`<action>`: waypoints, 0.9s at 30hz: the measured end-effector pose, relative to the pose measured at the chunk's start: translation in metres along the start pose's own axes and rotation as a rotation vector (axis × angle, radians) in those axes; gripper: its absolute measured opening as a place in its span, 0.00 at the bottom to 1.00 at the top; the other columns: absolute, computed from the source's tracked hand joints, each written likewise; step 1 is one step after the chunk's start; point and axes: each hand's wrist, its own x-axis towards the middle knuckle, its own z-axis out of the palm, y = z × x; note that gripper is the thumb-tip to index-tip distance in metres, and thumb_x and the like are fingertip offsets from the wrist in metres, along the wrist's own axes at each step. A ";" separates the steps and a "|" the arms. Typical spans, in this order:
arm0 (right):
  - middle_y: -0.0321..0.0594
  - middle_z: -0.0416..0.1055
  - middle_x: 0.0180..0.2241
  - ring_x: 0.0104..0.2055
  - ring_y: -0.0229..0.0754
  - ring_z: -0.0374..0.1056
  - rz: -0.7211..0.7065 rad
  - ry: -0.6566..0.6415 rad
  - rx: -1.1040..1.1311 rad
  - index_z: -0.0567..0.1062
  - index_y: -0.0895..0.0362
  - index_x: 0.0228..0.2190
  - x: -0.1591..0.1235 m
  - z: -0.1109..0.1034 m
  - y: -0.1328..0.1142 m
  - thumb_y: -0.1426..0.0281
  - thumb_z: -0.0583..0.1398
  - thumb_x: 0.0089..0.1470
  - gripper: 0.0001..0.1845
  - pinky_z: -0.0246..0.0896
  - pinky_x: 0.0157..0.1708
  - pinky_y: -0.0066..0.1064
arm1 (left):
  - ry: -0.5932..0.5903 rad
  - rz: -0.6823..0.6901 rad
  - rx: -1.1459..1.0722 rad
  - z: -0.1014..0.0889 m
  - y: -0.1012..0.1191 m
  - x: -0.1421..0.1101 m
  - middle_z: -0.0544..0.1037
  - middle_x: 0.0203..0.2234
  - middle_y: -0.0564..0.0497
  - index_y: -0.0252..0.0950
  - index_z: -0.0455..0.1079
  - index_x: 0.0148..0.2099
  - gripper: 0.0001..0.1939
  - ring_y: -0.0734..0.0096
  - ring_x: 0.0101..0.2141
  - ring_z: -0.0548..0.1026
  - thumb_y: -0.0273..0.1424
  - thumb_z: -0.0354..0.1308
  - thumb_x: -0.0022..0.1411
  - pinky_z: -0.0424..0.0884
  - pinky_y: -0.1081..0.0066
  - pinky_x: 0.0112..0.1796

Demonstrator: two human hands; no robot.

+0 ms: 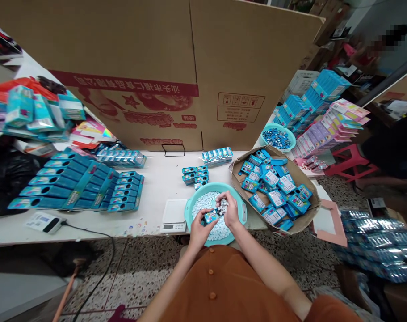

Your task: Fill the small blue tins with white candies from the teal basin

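while your left hand [198,232] grips a small blue tin [210,216] over the teal basin [239,209], the fingers [224,199] of your right hand [231,213] clench a few white candies [223,206]. a broad heap of candies [206,208] lies in the basin, so plenty is left, and many closed blue tins [272,188] already fill the cardboard tray [310,219] to your right, with more in rows [72,188] on the surface [159,188] to your left.

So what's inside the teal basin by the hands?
The teal basin holds a heap of pale candies. Above it, the left hand holds a blue tin and the right hand pinches some candies. The heap hides the basin's floor.
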 end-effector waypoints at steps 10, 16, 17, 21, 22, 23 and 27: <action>0.37 0.72 0.25 0.24 0.37 0.64 -0.012 -0.053 -0.068 0.73 0.56 0.23 -0.001 0.001 -0.006 0.54 0.52 0.56 0.22 0.58 0.28 0.30 | -0.022 0.003 -0.050 0.004 -0.001 0.005 0.74 0.41 0.47 0.37 0.66 0.44 0.20 0.64 0.43 0.71 0.37 0.64 0.49 0.66 0.65 0.46; 0.37 0.72 0.26 0.25 0.37 0.65 -0.050 -0.065 -0.099 0.73 0.56 0.24 -0.001 0.001 -0.002 0.55 0.51 0.57 0.22 0.57 0.29 0.30 | -0.009 -0.046 -0.094 0.005 0.000 0.004 0.74 0.41 0.47 0.36 0.66 0.43 0.21 0.64 0.43 0.72 0.37 0.65 0.48 0.67 0.65 0.46; 0.38 0.72 0.26 0.25 0.37 0.65 -0.046 -0.062 -0.090 0.73 0.56 0.24 -0.001 0.000 -0.001 0.55 0.51 0.57 0.22 0.58 0.29 0.30 | -0.009 -0.046 -0.100 0.004 0.000 0.004 0.74 0.41 0.47 0.37 0.66 0.43 0.21 0.64 0.43 0.72 0.37 0.65 0.48 0.67 0.65 0.46; 0.38 0.71 0.25 0.24 0.36 0.63 -0.046 -0.068 -0.064 0.72 0.56 0.23 0.000 -0.001 0.003 0.54 0.51 0.57 0.22 0.57 0.27 0.29 | -0.007 -0.052 -0.123 0.004 -0.002 0.004 0.74 0.41 0.47 0.37 0.66 0.43 0.20 0.65 0.44 0.71 0.36 0.65 0.48 0.66 0.66 0.46; 0.38 0.71 0.25 0.23 0.36 0.62 -0.047 -0.068 -0.062 0.72 0.56 0.23 0.000 -0.001 0.003 0.54 0.51 0.57 0.22 0.56 0.26 0.29 | -0.002 -0.064 -0.133 0.004 -0.002 0.005 0.74 0.41 0.47 0.37 0.66 0.43 0.21 0.65 0.44 0.71 0.36 0.65 0.47 0.66 0.66 0.46; 0.38 0.71 0.25 0.23 0.35 0.61 -0.048 -0.065 -0.058 0.72 0.56 0.23 0.000 -0.001 0.003 0.54 0.51 0.57 0.22 0.56 0.26 0.29 | 0.005 -0.080 -0.147 0.004 -0.002 0.005 0.74 0.41 0.47 0.37 0.66 0.43 0.21 0.65 0.44 0.71 0.36 0.66 0.47 0.66 0.66 0.46; 0.38 0.70 0.25 0.23 0.35 0.61 -0.058 -0.021 -0.020 0.72 0.57 0.23 0.003 -0.002 0.001 0.54 0.52 0.57 0.23 0.56 0.26 0.29 | 0.021 -0.154 -0.223 0.004 0.004 0.003 0.75 0.39 0.48 0.36 0.65 0.42 0.23 0.66 0.40 0.73 0.37 0.67 0.44 0.68 0.68 0.42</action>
